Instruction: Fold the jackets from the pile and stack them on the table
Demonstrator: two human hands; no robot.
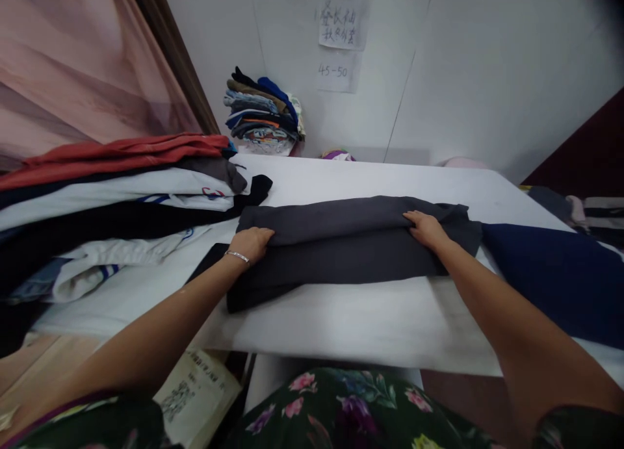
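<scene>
A dark grey garment (351,260) lies across the white table, its upper part folded over lengthwise; which kind of garment it is I cannot tell. My left hand (252,242), with a silver bracelet at the wrist, grips the folded edge near the left end, fingers curled into the cloth. Toward the right end, my right hand (425,229) pinches the same folded edge between thumb and fingers. A black piece of cloth (208,259) shows from under the garment's left side.
Piled clothes, a red garment (121,153) on top, cover the table's left side. A navy garment (556,267) lies at the right. Folded clothes (263,114) are stacked beyond the far edge. Handwritten paper signs (342,26) hang on the wall. A printed package (197,394) sits below the table's front edge.
</scene>
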